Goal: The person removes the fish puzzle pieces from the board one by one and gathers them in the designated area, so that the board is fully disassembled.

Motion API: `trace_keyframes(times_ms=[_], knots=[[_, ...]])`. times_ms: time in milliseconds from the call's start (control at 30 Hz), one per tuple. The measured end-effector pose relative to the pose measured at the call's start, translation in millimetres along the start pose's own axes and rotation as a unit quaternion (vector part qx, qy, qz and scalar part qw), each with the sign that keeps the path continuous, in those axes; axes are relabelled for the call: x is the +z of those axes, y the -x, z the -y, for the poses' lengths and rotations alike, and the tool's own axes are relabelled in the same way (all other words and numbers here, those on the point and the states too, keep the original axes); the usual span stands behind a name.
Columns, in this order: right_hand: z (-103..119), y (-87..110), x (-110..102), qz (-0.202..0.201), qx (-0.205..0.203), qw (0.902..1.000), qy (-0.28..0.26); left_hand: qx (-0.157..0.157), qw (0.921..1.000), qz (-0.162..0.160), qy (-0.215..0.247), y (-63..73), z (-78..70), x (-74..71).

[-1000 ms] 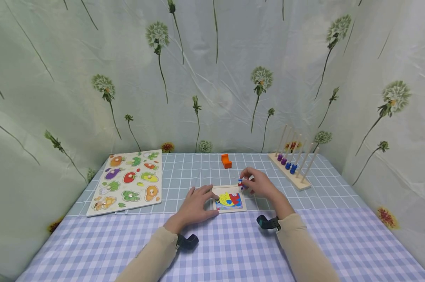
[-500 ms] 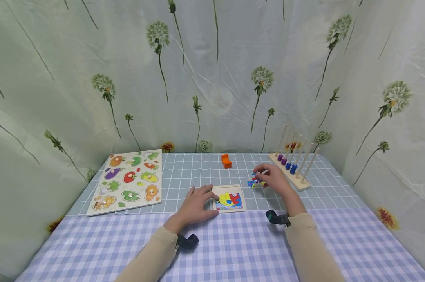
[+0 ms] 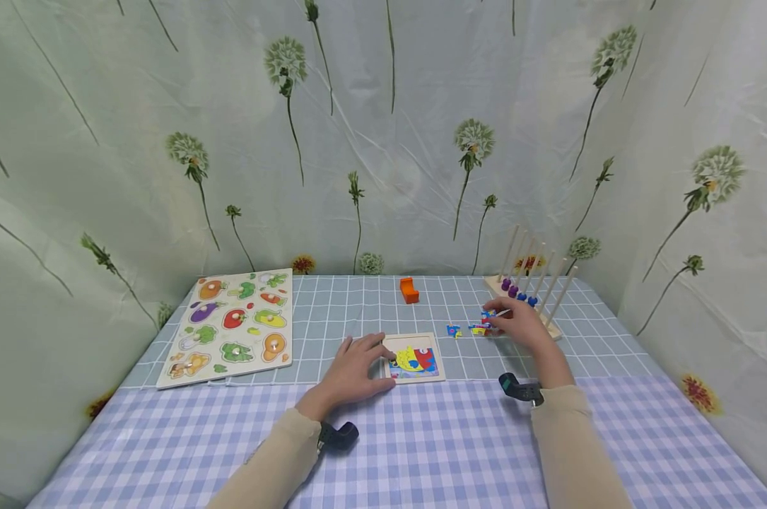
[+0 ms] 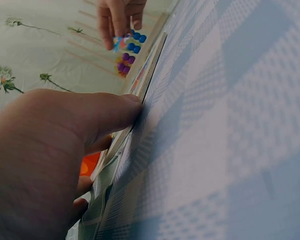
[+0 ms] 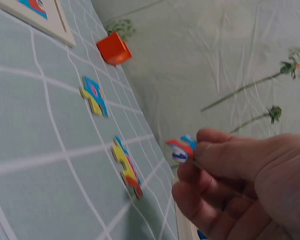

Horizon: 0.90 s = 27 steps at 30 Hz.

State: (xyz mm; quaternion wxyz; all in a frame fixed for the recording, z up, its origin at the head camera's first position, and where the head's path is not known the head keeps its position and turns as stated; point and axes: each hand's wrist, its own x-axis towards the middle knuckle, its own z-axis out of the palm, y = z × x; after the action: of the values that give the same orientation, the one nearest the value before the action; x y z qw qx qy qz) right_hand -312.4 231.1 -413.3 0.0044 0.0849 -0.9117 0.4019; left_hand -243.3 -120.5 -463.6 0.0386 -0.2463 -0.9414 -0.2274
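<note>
"Head view, biggest things first: what's new on that gridded cloth?"

"Not the vegetable board off to the left, nor the peg rack on the right with its purple and blue beads. Both stand where they stood a second ago."

"And the hands?"

"The left hand hasn't budged: fingers spread along the left side of the wooden frame, thumb at its near corner. The right hand is the mover. It has gone from the frame's far right corner out across the cloth, close in front of the rack."

"So what sits in the frame?"

"Fish pieces, yellow, red and blue, fill the lower part; the upper strip is bare wood. Behind it stands a little orange chair (a bright thing, minding its own business)."

"And the pieces the right hand carried off?"

"Being set out singly, I'd say. One loose piece now lies right of the frame, and a second piece farther right, near the fingers. Smallest to my eye is the blue-and-red piece, pinched between thumb and fingertips, up off the cloth."

"What does that do for the puzzle?"

"Leaves it part-built, as I judge it, but each piece on the cloth can be got at by itself."
</note>
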Motion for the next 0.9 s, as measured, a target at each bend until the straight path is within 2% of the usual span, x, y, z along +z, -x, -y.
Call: trace_keyframes(times_ms=[233,433,700,900], knots=[[-12.2,4.3,-6.7,-0.005,0.027,0.9995,0.017,0.001,1.0,-0.002,-0.002,0.2,-0.5,-0.3],[-18.8,5.8,-6.0,0.006,0.037,0.9979,0.053,0.0,1.0,0.001,-0.001,0.8,-0.2,0.0],[-27.0,5.2,-2.3,-0.005,0.03,0.9935,0.11,0.002,1.0,-0.001,-0.003,-0.2,0.5,0.6],[-28.7,5.2,-0.7,-0.01,0.023,0.9914,0.128,0.002,1.0,0.001,-0.005,-0.2,0.7,0.9]])
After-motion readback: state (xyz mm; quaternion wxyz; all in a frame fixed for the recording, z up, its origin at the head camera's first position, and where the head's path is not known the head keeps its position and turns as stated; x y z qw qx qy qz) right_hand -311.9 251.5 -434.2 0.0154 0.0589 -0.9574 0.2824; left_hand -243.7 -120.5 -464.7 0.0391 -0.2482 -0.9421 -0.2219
